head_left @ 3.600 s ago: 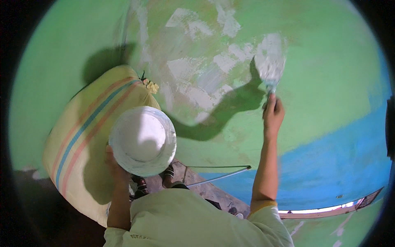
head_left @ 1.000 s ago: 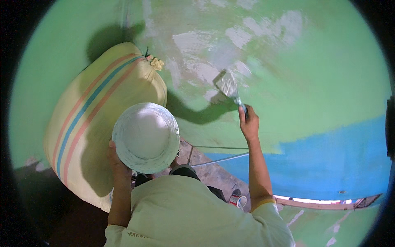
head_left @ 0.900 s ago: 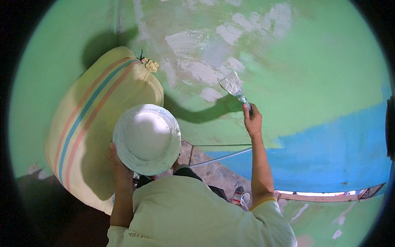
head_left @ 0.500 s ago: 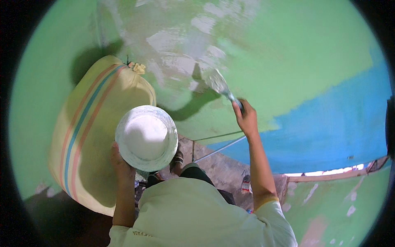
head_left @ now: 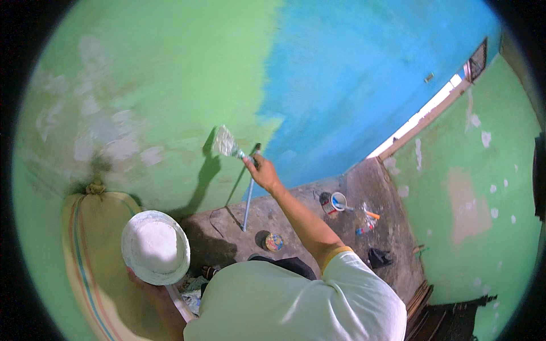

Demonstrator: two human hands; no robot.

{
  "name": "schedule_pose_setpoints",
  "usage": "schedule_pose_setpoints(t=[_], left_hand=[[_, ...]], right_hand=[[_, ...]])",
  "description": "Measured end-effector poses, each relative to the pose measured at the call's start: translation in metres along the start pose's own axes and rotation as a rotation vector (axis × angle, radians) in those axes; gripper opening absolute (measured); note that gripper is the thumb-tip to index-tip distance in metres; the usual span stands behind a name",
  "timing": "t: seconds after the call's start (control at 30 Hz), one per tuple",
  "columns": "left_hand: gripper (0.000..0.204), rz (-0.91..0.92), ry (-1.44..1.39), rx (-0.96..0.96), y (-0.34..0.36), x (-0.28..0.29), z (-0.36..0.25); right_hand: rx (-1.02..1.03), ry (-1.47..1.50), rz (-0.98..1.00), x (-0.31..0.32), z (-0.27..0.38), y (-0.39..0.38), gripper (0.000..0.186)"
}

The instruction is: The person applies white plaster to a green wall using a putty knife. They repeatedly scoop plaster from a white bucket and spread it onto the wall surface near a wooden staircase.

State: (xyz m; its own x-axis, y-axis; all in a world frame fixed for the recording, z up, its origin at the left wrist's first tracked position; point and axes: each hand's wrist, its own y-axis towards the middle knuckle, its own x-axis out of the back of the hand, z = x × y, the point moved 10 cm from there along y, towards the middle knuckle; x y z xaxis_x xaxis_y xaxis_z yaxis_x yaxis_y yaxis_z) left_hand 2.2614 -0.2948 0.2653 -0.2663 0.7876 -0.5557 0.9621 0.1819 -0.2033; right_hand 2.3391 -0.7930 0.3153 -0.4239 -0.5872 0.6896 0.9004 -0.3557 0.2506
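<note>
My right hand is closed around the handle of a putty knife. White paste coats its fan-shaped blade, which points up and left in front of the green wall; whether it touches the wall I cannot tell. Down at the left, my left hand grips the side of a round, smeared tub, its fingers partly hidden beneath. White paste lies inside the tub. Pale patches mark the wall at left, and a blue painted area covers its right part.
A tied yellow striped sack leans at the left wall. A blue pole slants from the floor. Beyond my right arm are a paint can and an orange-handled tool; a round tin stands nearer. Dark planks lie lower right.
My view has swung to the right, bringing more floor and blue wall into sight. The putty knife has come away from the pale patches toward the blue area; both hands keep their holds.
</note>
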Motion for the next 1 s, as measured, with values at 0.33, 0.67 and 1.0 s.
schedule_pose_setpoints(t=[0.33, 0.67, 1.0], left_hand=[[0.065, 0.253, 0.153, 0.181, -0.052, -0.143, 0.103], [0.064, 0.587, 0.289, 0.532, -0.115, -0.297, 0.242], [0.061, 0.818, 0.436, 0.736, -0.177, -0.402, 0.368]], right_hand=[[-0.590, -0.078, 0.034, 0.102, -0.263, -0.265, 0.058], [-1.375, -0.138, -0.218, 0.167, -0.371, -0.605, 0.055], [-1.758, -0.046, -0.350, 0.058, -0.311, -0.850, 0.048]])
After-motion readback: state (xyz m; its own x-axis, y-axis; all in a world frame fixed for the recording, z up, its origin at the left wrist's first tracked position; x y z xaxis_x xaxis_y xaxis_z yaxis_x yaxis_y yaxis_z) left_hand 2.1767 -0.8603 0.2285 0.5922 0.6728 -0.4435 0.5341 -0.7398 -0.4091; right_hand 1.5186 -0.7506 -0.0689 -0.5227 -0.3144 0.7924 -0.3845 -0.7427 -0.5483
